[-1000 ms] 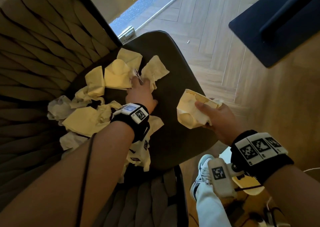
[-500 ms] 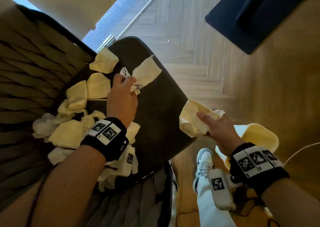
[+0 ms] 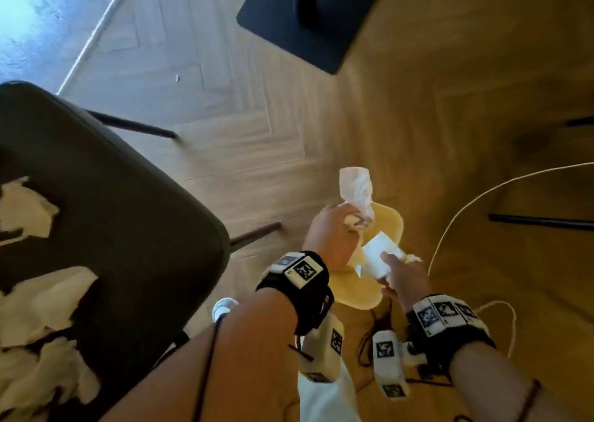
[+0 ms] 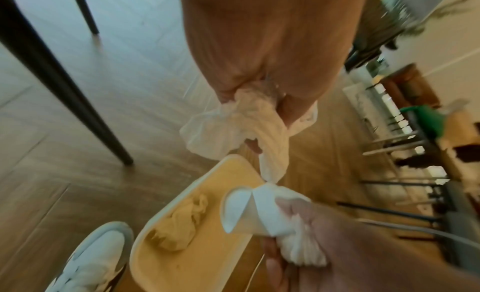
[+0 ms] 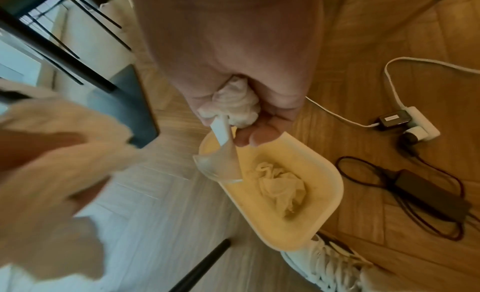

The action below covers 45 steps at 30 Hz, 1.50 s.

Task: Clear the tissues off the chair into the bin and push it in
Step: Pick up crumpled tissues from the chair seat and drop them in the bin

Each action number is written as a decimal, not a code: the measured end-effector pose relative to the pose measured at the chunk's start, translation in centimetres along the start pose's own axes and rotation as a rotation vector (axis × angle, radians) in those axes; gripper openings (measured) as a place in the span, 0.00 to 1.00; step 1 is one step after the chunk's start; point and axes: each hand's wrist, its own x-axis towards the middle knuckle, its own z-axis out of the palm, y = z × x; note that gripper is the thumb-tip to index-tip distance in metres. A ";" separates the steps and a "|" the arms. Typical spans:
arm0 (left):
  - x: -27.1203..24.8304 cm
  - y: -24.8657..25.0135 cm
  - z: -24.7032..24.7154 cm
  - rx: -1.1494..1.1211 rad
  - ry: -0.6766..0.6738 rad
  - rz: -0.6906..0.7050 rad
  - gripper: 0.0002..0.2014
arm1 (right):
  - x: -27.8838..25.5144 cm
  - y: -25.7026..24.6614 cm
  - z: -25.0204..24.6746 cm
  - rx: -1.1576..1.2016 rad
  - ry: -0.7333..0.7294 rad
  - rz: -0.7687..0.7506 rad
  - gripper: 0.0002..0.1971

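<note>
The dark chair seat (image 3: 128,228) fills the left of the head view, with several crumpled white tissues (image 3: 41,302) lying on it. To its right a pale yellow bin (image 3: 356,293) stands on the floor. My left hand (image 3: 344,225) grips a crumpled tissue (image 3: 356,190) above the bin's far side. My right hand (image 3: 390,262) pinches a second tissue (image 3: 376,257) over the bin's opening. In the right wrist view one crumpled tissue (image 5: 280,185) lies inside the bin (image 5: 335,194), under my right hand (image 5: 246,120). The left wrist view shows both held tissues (image 4: 233,128) nearly touching.
A chair leg (image 3: 254,233) slants between seat and bin. My white shoe (image 5: 324,261) is right beside the bin. A white cable (image 3: 466,203), a power strip (image 5: 420,124) and a black adapter (image 5: 426,190) lie on the wood floor right of it. A dark mat (image 3: 305,35) lies farther off.
My left hand picked a tissue off the seat and carried it right to the bin. My right hand brought its tissue over the bin too. The view swung right.
</note>
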 end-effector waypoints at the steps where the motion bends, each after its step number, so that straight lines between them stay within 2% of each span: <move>1: 1.1 -1.0 2.1 0.027 -0.048 -0.034 0.16 | 1.5 0.6 0.0 -0.006 -0.012 0.023 0.10; 3: 2.9 -3.0 5.6 0.102 -0.111 -0.093 0.16 | 3.9 1.9 0.3 0.010 -0.073 0.110 0.08; 4: 3.6 -4.0 7.1 0.139 -0.144 -0.126 0.18 | 5.1 2.7 0.6 0.007 -0.106 0.125 0.10; 7: 4.7 -6.1 9.5 0.232 -0.274 -0.210 0.31 | 7.5 4.9 1.0 0.003 -0.146 0.143 0.27; 9: 4.8 -6.9 9.9 0.269 -0.329 -0.248 0.35 | 8.1 6.0 0.9 0.022 -0.148 0.221 0.30; 12: 4.6 -7.5 9.1 0.292 -0.325 -0.271 0.27 | 7.8 6.6 0.9 -0.043 -0.151 0.223 0.32; 14: 3.8 -7.6 8.1 0.275 -0.288 -0.303 0.21 | 6.6 6.2 0.9 -0.095 -0.166 0.148 0.31; 16: 2.3 -6.9 6.4 0.216 -0.236 -0.333 0.15 | 4.5 4.9 1.2 -0.159 -0.204 0.031 0.26; 21: -3.4 -2.3 -2.0 0.163 -0.122 -0.268 0.10 | -4.2 -1.0 3.2 -0.341 -0.396 -0.310 0.12; 26: -9.7 0.9 -14.6 0.141 0.073 -0.205 0.09 | -12.8 -6.8 7.7 -0.500 -0.553 -0.556 0.09; 29: -12.4 -1.6 -23.4 0.232 0.307 -0.223 0.11 | -16.8 -8.7 11.4 -0.602 -0.631 -0.660 0.10; 32: -13.9 -7.0 -31.2 0.371 0.561 -0.324 0.17 | -19.6 -9.4 14.9 -0.710 -0.679 -0.760 0.11; 34: -14.4 -10.8 -35.7 0.440 0.636 -0.422 0.24 | -20.9 -9.3 17.0 -0.761 -0.702 -0.798 0.12; 36: -14.2 -13.9 -39.8 0.545 0.624 -0.482 0.33 | -22.1 -9.2 18.8 -0.830 -0.707 -0.841 0.13; 40: -11.2 -17.9 -45.0 0.642 0.471 -0.571 0.47 | -23.4 -9.2 21.6 -0.943 -0.662 -0.910 0.16; 42: -9.9 -19.1 -45.9 0.617 0.432 -0.592 0.47 | -24.5 -9.7 23.4 -0.998 -0.649 -0.939 0.19; 45: -9.3 -20.1 -45.9 0.650 0.443 -0.528 0.42 | -26.7 -11.0 27.0 -1.107 -0.606 -1.011 0.28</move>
